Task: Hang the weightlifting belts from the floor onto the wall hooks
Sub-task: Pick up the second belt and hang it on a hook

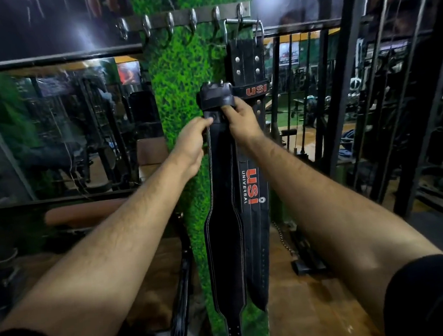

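- Fingers (205, 121) of our left hand (190, 143) curl round the left edge of the black belt (223, 221) just under its buckle end, thumb and fingertips pinching the leather.
- Our right hand (241, 120) grips the same belt from the right side, fingers bent over the top near the buckle (216, 94), so both hands hold it up together.
- We carry the belt upright in front of the green turf panel (179, 91); its long tail hangs straight down towards the floor.
- Just beside it, on the right, a second belt marked USI (254, 189) already hangs by its metal buckle from the hook rail (185, 17).
- We judge the step in hand to be the lift to the rail: the buckle end sits well below the hooks and is not yet on one.
- Several hooks left of the hung belt look free (193, 20).
- Next, we would need to raise the buckle end higher and slip the buckle frame over a free hook, then ease our grip so the belt hangs on its own.
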Available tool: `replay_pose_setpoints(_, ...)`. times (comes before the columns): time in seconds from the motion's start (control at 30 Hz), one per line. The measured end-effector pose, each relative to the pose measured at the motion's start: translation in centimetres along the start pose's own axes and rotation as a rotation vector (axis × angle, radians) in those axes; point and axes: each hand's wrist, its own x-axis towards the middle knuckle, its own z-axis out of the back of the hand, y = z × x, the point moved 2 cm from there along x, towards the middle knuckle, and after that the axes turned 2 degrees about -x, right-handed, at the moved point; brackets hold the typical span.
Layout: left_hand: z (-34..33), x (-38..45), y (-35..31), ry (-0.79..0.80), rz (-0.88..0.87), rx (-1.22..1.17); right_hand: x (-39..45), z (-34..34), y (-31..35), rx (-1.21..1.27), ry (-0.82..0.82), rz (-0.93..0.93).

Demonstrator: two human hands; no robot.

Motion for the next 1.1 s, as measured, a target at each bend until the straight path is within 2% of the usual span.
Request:
replay_pose_setpoints(0.13, -1.1, 0.1, -0.9, -0.058, -0.023, -0.226, -1.6, -0.9, -1.4, -0.048, 0.005, 0.008)
replay_pose_setpoints(0.27, -1.0, 0.1, -0.3, -0.165, -0.114, -0.165, -3.9, -0.6, -2.9, -0.070, 0.005, 0.009)
replay_pose_setpoints(0.33, -1.2, -0.1, -1.1, -0.170, -0.148, -0.202, -6.0, -0.7, -4.1, -0.043, 0.075, -0.004)
replay_pose_setpoints(0.43, -1.0, -0.1, -1.8, -0.183, -0.152, -0.273, -8.3, -1.2, -5.0, 0.000, 0.091, -0.040)
replay_pose_setpoints(0.53, -0.6, -0.4, -2.7, -0.196, -0.146, -0.313, -10.8, -1.1, -7.3, -0.110, 0.146, -0.146)
replay_pose_setpoints(0.67, 0.1, -0.7, -4.5, -0.220, -0.183, -0.359, -14.6, 0.6, -11.7, -0.328, 0.296, -0.344)
replay_pose_setpoints(0.77, 1.0, -0.4, -5.5, -0.238, -0.220, -0.338, -14.2, 1.3, -11.4, -0.462, 0.439, -0.408)
replay_pose_setpoints(0.83, 1.9, 0.1, -5.9, -0.267, -0.229, -0.349, -12.2, 0.6, -9.4, -0.516, 0.506, -0.349)
replay_pose_setpoints(0.97, 2.2, 0.4, -5.5, -0.308, -0.220, -0.322, -8.1, -1.2, -4.3, -0.340, 0.422, -0.185)
replay_pose_setpoints(1.03, 2.1, 0.6, -5.9, -0.326, -0.225, -0.339, -8.4, -0.6, -4.4, -0.418, 0.415, -0.155)
replay_pose_setpoints(1.1, 2.2, 0.7, -7.0, -0.356, -0.231, -0.377, -10.3, 1.0, -6.9, -0.597, 0.393, -0.224)
